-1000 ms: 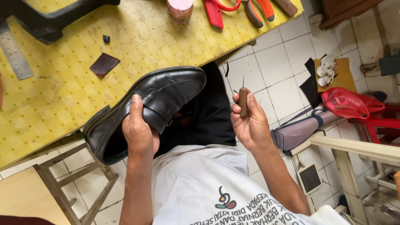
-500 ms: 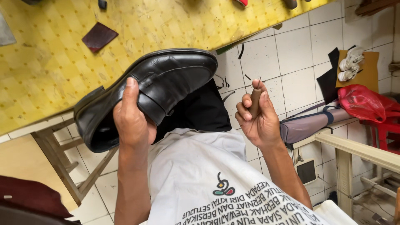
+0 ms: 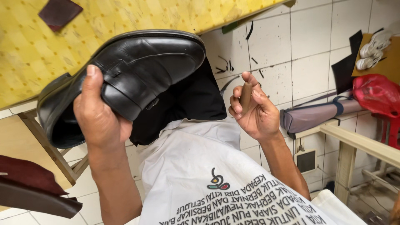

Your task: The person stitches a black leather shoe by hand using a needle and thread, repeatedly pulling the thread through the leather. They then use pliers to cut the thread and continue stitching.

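Observation:
My left hand [image 3: 100, 118] grips a black leather loafer [image 3: 137, 71] around its vamp, thumb on top, the toe pointing right and the opening down left. The shoe hovers over my lap and the edge of a yellow patterned table [image 3: 50, 46]. To the shoe's right my right hand [image 3: 252, 110] is closed around a small brown wooden tool handle [image 3: 245, 95]; its tip is hidden in my fingers. The two hands are apart. Beneath them lie my dark trousers and white printed shirt.
A dark red leather patch [image 3: 59, 11] lies on the table. Dark red and brown leather pieces [image 3: 33, 187] sit at lower left. On the tiled floor are a grey rolled bag [image 3: 312, 116], a red bag [image 3: 377, 93], white shoes [image 3: 373, 50] and a pale wooden frame [image 3: 358, 143].
The view has dipped and closed in, so the tools at the table's far side are gone. My right hand has curled its fingers over the tool, hiding the blade. The shoe stays gripped.

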